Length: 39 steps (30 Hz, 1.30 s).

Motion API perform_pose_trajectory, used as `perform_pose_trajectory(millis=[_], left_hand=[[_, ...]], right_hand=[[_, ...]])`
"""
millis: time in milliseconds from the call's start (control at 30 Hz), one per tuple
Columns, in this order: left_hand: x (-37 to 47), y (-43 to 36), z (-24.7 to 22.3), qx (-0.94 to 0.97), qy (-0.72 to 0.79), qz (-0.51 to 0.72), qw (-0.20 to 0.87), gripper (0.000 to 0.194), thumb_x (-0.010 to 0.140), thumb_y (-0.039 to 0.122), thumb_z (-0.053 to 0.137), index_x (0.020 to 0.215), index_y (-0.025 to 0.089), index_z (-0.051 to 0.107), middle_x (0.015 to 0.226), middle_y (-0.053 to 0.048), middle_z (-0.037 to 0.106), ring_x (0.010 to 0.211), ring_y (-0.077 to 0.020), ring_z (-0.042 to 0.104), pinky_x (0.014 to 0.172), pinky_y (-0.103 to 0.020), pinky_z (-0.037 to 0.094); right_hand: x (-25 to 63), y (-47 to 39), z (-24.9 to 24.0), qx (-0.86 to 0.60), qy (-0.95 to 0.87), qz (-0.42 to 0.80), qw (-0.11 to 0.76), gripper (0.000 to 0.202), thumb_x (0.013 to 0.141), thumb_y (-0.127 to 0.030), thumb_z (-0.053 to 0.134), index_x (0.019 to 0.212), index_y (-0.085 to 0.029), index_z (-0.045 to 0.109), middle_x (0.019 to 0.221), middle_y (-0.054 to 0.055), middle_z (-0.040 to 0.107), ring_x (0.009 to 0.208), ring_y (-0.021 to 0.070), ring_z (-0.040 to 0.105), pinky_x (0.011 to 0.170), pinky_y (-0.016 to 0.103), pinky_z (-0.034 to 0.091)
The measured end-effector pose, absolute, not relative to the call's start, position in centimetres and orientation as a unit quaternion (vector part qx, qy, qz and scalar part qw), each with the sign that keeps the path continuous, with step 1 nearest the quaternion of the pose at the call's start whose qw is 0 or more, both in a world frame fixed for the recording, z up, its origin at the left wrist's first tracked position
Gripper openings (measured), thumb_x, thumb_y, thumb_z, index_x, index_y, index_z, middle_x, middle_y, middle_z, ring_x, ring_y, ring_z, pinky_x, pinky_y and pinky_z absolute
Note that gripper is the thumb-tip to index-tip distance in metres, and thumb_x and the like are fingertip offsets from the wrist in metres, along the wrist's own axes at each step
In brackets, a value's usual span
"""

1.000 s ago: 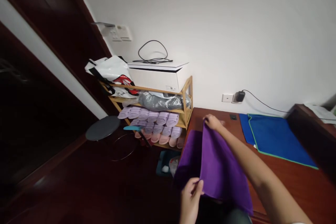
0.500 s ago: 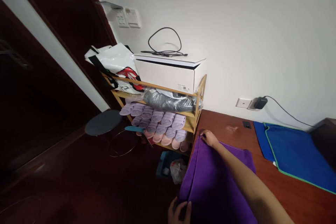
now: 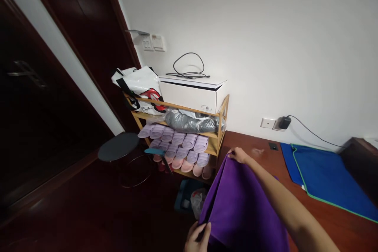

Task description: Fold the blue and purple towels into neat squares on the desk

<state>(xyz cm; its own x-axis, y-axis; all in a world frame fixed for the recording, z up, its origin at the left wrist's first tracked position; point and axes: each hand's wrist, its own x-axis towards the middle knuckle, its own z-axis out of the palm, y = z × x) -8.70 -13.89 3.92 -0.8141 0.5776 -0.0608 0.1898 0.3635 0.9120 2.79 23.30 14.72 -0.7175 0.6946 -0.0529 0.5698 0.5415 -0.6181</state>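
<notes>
- White wall (image 3: 280,47) behind everything, meeting a dark door (image 3: 32,126) at the left
- Red-brown tabletop (image 3: 248,141) at the right, its far edge against the wall
- Wooden rack (image 3: 220,132) just beyond the tabletop's left corner, bearing rows of purple slippers (image 3: 178,138) with pink slippers (image 3: 186,166) below
- Purple cloth (image 3: 242,201) at the tabletop's left end, stretched between both hands, two layers showing along its left edge
- Blue cloth (image 3: 327,177) with a green border, lying on the tabletop to the right of the purple one, well apart from it
- White box (image 3: 187,95) on top of the rack, a loop of black cable (image 3: 190,75) on its lid
- Round grey stool (image 3: 118,146) left of the rack
- Right hand (image 3: 238,155), fingers clamped on the purple cloth's far corner
- Left hand (image 3: 199,238), thumb and fingers pinching the same cloth's edge nearer the body
- Black plug (image 3: 284,122) in a wall socket above the tabletop
</notes>
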Motion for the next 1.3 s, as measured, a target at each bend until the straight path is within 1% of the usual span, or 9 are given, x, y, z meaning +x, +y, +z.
perform_pose_trajectory(millis=[100,233,400,500,633,767,867,1100,1300], left_hand=[[-10.6,-13.5,7.9,0.293,0.776,0.53,0.175,0.061,0.065,0.085,0.07,0.075,0.026,0.082,0.104,-0.013,0.08,0.1,-0.0379,0.075,0.089,-0.047,0.062],[-12.9,-13.2,15.0,0.409,0.74,0.528,0.081,0.053,0.076,0.078,0.066,0.074,0.027,0.078,0.101,-0.011,0.077,0.096,-0.0319,0.075,0.087,-0.042,0.061],[-15.0,-13.2,25.9,0.547,0.649,0.529,-0.008,0.037,0.083,0.062,0.068,0.072,0.026,0.072,0.1,-0.007,0.075,0.093,-0.0257,0.072,0.085,-0.035,0.059],[-15.1,-12.4,32.4,0.617,0.599,0.511,-0.006,0.034,0.081,0.059,0.071,0.071,0.027,0.071,0.098,-0.006,0.075,0.099,-0.0261,0.07,0.091,-0.036,0.057],[-13.8,-10.0,38.6,0.662,0.557,0.497,0.066,0.044,0.075,0.066,0.076,0.07,0.023,0.072,0.101,-0.01,0.073,0.101,-0.0273,0.07,0.089,-0.035,0.059],[-12.1,-7.6,41.4,0.706,0.531,0.434,0.176,0.05,0.067,0.07,0.083,0.07,0.02,0.075,0.108,-0.012,0.072,0.095,-0.0251,0.072,0.081,-0.034,0.061],[-10.7,-6.7,42.3,0.726,0.519,0.4,0.206,0.049,0.065,0.068,0.085,0.07,0.02,0.078,0.104,-0.011,0.072,0.089,-0.023,0.071,0.079,-0.034,0.062],[-7.9,-7.7,43.3,0.732,0.506,0.404,0.211,0.047,0.063,0.069,0.085,0.062,0.022,0.076,0.097,-0.011,0.073,0.089,-0.0265,0.073,0.075,-0.038,0.064],[-8.1,-10.0,43.9,0.779,0.499,0.33,0.185,0.038,0.067,0.06,0.085,0.055,0.027,0.072,0.081,-0.01,0.074,0.074,-0.0254,0.071,0.072,-0.039,0.062]], right_hand=[[7.4,22.7,19.7,-0.334,-0.875,0.33,0.116,0.024,0.088,-0.039,0.068,0.094,-0.019,0.079,0.095,0.005,0.08,0.088,0.0218,0.071,0.082,0.03,0.053],[16.0,19.6,26.6,-0.312,-0.85,0.375,0.199,0.043,0.087,-0.059,0.069,0.097,-0.017,0.077,0.094,0.005,0.077,0.085,0.021,0.068,0.08,0.032,0.052],[26.3,11.8,34.2,-0.331,-0.782,0.425,0.313,0.05,0.081,-0.067,0.075,0.093,-0.018,0.074,0.092,0.006,0.075,0.086,0.0207,0.066,0.081,0.034,0.052],[30.6,6.8,37.6,-0.352,-0.752,0.428,0.357,0.055,0.076,-0.071,0.077,0.089,-0.019,0.074,0.09,0.006,0.075,0.085,0.0214,0.066,0.081,0.036,0.053],[34.6,1.6,40.5,-0.382,-0.733,0.399,0.396,0.059,0.071,-0.076,0.078,0.086,-0.019,0.076,0.09,0.008,0.076,0.085,0.0231,0.067,0.081,0.038,0.054],[37.7,-1.4,41.2,-0.397,-0.727,0.389,0.403,0.059,0.072,-0.076,0.078,0.085,-0.018,0.077,0.086,0.009,0.076,0.082,0.0235,0.067,0.079,0.038,0.054],[39.6,-2.7,40.9,-0.406,-0.72,0.385,0.411,0.057,0.074,-0.074,0.078,0.085,-0.017,0.077,0.083,0.008,0.075,0.078,0.0216,0.066,0.076,0.035,0.053],[43.4,-6.1,40.3,-0.471,-0.703,0.349,0.403,0.054,0.076,-0.076,0.074,0.083,-0.022,0.078,0.085,0.011,0.076,0.081,0.026,0.066,0.075,0.037,0.055],[46.5,-7.6,38.9,-0.523,-0.674,0.312,0.418,0.043,0.071,-0.074,0.077,0.073,-0.031,0.077,0.074,0.013,0.071,0.067,0.0269,0.063,0.063,0.041,0.056]])
